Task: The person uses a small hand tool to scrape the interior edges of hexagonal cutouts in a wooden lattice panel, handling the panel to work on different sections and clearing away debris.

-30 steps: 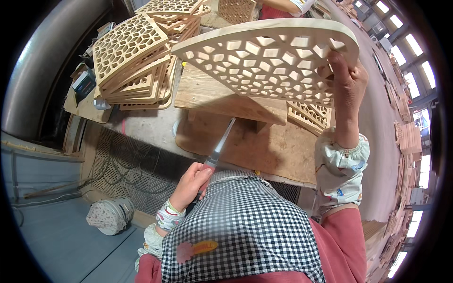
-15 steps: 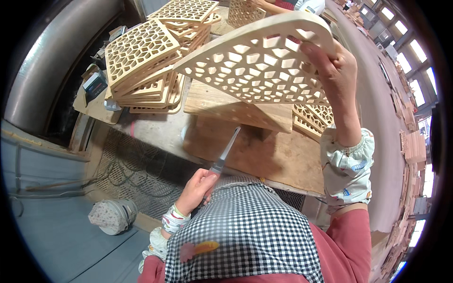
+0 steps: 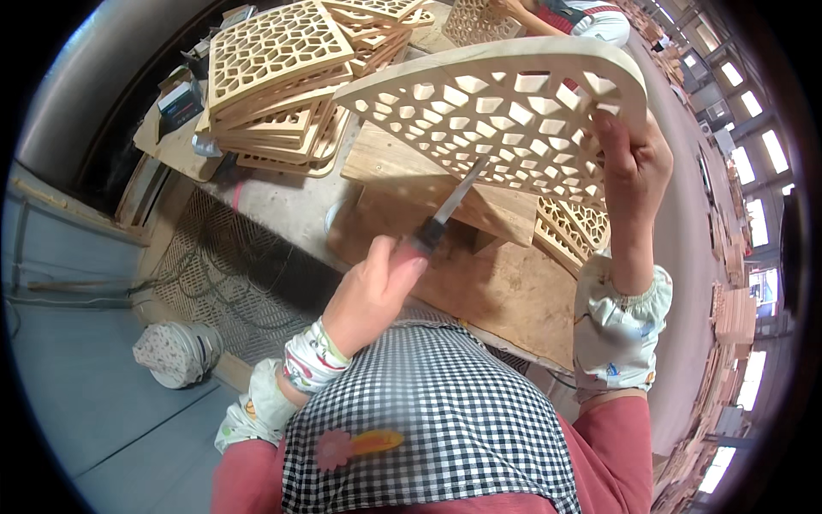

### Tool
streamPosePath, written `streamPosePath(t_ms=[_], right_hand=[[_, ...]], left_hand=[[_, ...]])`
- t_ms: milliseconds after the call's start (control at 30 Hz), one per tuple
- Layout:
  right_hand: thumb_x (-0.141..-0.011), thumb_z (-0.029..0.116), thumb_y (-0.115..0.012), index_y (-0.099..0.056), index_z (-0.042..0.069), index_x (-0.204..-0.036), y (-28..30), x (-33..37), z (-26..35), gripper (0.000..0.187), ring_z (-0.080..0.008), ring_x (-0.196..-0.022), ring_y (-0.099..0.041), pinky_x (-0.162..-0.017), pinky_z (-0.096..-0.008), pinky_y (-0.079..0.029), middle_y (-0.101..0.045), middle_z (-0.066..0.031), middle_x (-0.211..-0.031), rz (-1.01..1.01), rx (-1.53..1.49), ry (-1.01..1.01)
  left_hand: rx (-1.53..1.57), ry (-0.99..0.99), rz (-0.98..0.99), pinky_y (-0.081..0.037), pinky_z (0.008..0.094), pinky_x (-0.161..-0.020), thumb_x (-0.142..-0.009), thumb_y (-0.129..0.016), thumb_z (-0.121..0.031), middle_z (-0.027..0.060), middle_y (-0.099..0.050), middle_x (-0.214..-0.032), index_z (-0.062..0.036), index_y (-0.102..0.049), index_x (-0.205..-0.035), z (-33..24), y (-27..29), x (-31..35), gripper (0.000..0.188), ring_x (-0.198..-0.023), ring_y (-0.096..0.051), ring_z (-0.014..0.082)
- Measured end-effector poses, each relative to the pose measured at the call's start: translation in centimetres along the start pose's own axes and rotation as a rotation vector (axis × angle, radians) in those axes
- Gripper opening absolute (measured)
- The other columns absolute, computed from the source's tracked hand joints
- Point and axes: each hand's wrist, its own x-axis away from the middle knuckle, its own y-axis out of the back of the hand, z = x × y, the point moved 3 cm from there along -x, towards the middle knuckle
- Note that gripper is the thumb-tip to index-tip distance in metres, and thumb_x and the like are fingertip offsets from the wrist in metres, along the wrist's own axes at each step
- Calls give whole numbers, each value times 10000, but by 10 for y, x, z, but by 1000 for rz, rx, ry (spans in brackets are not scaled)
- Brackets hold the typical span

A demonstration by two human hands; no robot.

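Observation:
My right hand (image 3: 638,163) grips a pale wooden lattice panel (image 3: 514,62) by its right end, thumb on the near face. The panel is tilted up above a low wooden stand (image 3: 402,158); its pattern of angular holes faces me. In my left hand (image 3: 368,295) is a narrow-bladed hand tool (image 3: 454,201) with a dark handle, fingers wrapped round it. Its slim metal blade points up toward the panel, with the tip over the lower rows of holes. Whether the tip touches the wood I cannot tell.
Stacked lattice panels (image 3: 274,56) stand at the back left, beside a small dark box (image 3: 180,101). More lattice pieces (image 3: 556,224) lie right of the stand, near a brown board (image 3: 514,295). A bucket (image 3: 180,353) sits at lower left. Another person (image 3: 565,17) works at the far side.
My left hand has risen and moved forward, bringing the blade from below the stand up to the panel. The panel, still in my right hand, appears slightly lower and further right.

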Motion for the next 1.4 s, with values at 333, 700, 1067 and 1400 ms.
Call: streamPosePath(t_ms=[333, 700, 1067, 1400], right_hand=[[-957, 188, -823, -756, -4, -1187, -5, 22, 5, 307, -63, -755, -693, -694, -245, -556, -782, -42, -874, -5, -16, -17], [-943, 191, -823, -765, 32, -1116, -15, 23, 15, 243, -72, -754, -684, -698, -261, -548, -762, -39, -841, 9, 54, -22], [-940, 349, -851, -750, 35, -1064, -21, 21, 20, 352, -117, -711, -677, -697, -284, -553, -741, -73, -826, -14, 158, 15], [-941, 332, -860, -749, 23, -1160, -12, 26, 1, 395, -83, -755, -678, -718, -260, -553, -755, -51, -868, -40, 81, -20]], left_hand=[[-580, -178, 14, -578, 495, -524, -1070, -579, -177, 239, -602, -1056, 34, -639, -997, -13, -17, -25, 231, -677, -705, 414], [-354, 51, -71, -581, 580, -656, -1061, -609, -281, 249, -750, -863, -10, -519, -1105, -23, -16, -20, 289, -776, -717, 498], [-287, -34, -33, -529, 568, -609, -1070, -604, -296, 279, -690, -784, -8, -482, -1132, -39, 10, 10, 319, -746, -688, 511], [-317, -37, -9, -541, 567, -601, -1069, -617, -281, 293, -695, -816, 10, -461, -1186, -48, 6, 5, 349, -752, -695, 512]])
